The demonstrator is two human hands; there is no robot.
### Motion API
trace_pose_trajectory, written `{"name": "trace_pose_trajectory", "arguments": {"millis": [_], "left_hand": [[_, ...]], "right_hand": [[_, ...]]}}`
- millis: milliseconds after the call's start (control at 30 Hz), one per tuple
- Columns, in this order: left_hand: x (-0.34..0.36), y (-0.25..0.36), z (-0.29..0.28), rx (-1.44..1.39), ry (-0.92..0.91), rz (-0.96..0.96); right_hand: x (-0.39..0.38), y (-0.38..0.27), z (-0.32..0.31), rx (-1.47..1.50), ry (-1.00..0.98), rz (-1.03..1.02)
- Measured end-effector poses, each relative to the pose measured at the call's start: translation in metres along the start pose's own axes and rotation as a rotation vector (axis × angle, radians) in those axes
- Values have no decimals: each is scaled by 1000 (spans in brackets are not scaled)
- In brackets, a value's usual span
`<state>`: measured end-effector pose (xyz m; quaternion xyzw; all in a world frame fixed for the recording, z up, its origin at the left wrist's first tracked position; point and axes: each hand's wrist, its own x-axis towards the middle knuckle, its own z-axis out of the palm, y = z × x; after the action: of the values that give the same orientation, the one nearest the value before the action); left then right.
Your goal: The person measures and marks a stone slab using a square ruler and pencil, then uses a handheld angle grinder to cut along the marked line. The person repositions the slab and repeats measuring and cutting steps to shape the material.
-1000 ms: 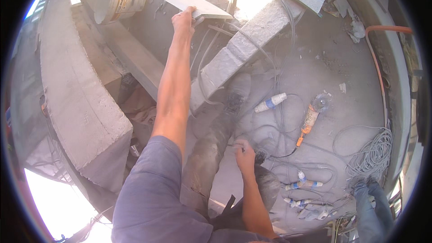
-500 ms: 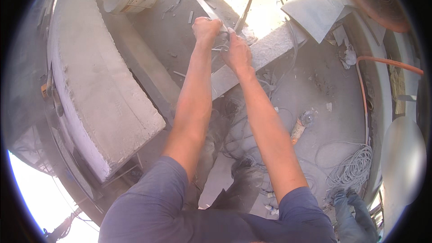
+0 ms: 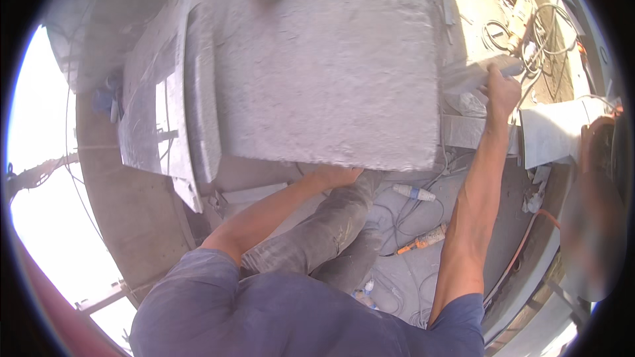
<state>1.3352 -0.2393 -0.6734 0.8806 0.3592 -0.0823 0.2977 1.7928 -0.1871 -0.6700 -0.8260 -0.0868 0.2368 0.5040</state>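
Observation:
A large rough pale concrete block [image 3: 327,66] spans the middle of my view. My left hand [image 3: 338,174] is at its near edge, fingers mostly hidden, so its grip is unclear. Out beyond the block's right side, my right hand [image 3: 501,92] is closed on a thin, grey flat piece [image 3: 473,76], slightly blurred, held roughly level. Below, near my dusty trousered legs, lie a white-and-blue cable connector [image 3: 413,192] and an orange-and-white angle grinder [image 3: 423,240]. Thin white panels [image 3: 169,119] stand along the block's left side.
Coiled cables and a tool [image 3: 522,13] lie in sunlight at top right. A pale sheet [image 3: 549,129] and an orange hose [image 3: 542,218] are at right. A wide board [image 3: 106,218] and hanging wires border the bright gap at far left.
The view has swung so the concrete block fills the centre. My hands, together on the flat piece earlier, are apart: the left dropped to the block's edge, the right moved rightward with the piece.

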Motion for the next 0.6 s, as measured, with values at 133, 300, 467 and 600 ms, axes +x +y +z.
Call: {"name": "trace_pose_trajectory", "arguments": {"millis": [133, 300, 467, 600], "left_hand": [[-278, -126, 32, 64, -326, -451], [-617, -95, 50, -26, -950, -997], [-759, -33, 116, -338, -361, -1463], [-617, -61, 5, -563, 158, -1340]], "right_hand": [[-81, 0, -113, -34, -39, 132], [-282, -110, -227, -450, -36, -30], [-401, -149, -277, -750, -283, -208], [-501, -153, -256, -1157, -421, -448]]}}
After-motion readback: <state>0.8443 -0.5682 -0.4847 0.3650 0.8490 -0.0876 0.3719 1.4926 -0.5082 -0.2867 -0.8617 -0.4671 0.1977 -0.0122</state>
